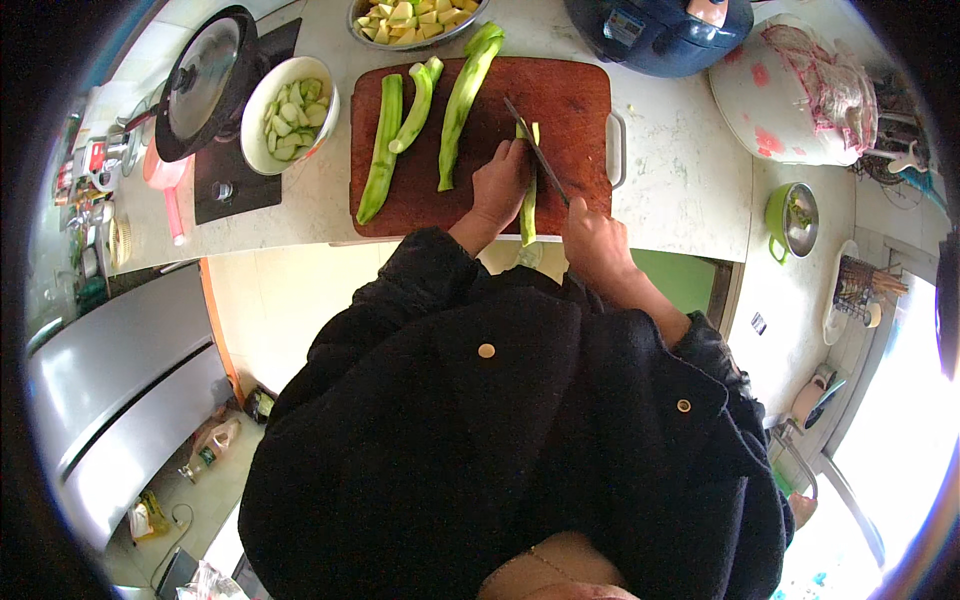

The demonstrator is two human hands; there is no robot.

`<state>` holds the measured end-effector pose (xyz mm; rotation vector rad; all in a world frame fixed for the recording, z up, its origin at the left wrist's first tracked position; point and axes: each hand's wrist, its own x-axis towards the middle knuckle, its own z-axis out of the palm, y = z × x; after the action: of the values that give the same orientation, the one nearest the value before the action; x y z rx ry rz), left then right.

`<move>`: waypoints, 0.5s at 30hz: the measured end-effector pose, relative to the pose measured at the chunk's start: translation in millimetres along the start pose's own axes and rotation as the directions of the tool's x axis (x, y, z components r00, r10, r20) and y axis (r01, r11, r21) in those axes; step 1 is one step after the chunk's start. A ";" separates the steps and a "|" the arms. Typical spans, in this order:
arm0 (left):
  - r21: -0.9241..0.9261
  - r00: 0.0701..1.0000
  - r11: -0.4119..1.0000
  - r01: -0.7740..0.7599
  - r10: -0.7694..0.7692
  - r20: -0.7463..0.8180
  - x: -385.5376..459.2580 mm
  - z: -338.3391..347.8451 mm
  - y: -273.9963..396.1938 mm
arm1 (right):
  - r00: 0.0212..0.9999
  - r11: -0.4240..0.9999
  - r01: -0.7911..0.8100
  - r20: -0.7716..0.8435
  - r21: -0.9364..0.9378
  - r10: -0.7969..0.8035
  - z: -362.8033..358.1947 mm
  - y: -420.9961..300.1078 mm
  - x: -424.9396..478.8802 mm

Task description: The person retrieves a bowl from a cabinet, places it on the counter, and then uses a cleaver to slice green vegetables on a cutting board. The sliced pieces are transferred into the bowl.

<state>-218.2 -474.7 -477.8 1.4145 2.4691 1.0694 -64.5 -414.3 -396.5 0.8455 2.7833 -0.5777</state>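
Note:
A reddish-brown wooden cutting board [420, 202] lies on the counter before me. Near its right side, my left hand [501, 180] presses on a narrow length of peeled green vegetable [529, 214], whose lower end reaches past the board's front edge. My right hand [598, 240] grips a kitchen knife [546, 165], its blade slanting up and left across the vegetable beside my left fingers. Left of my hands lie a long peeled green vegetable [466, 101], a short curved piece [415, 112] and another long piece [382, 150].
A bowl of sliced green vegetable [251, 127] and a lidded wok [180, 112] stand left. Behind the board are a metal bowl of yellow chunks [360, 37] and a dark blue cooker [660, 37]. A green pot [776, 217] stands right.

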 end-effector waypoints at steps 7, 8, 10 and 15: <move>0.045 1.000 0.999 -0.018 0.018 0.001 -6.2 2.2 -2.7 | 0.998 0.996 0.054 -0.042 0.077 -0.051 -18.5 11.2 -12.7; 0.048 1.000 0.999 -0.015 0.014 0.017 -4.5 0.0 0.0 | 0.998 0.997 0.057 -0.040 0.059 -0.054 -18.2 10.2 -15.6; 0.030 1.000 0.999 -0.014 0.013 0.017 -4.4 -0.1 0.5 | 0.997 0.997 0.064 -0.049 0.033 -0.063 -11.5 9.6 -15.4; 0.015 0.999 0.999 -0.038 0.038 0.003 -7.5 -1.7 0.5 | 0.994 0.994 0.041 -0.104 0.100 -0.030 -2.0 17.3 0.7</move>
<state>-214.3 -481.4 -478.0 1.4718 2.4628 1.0578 -55.4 -399.9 -400.3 0.8706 2.8882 -0.7070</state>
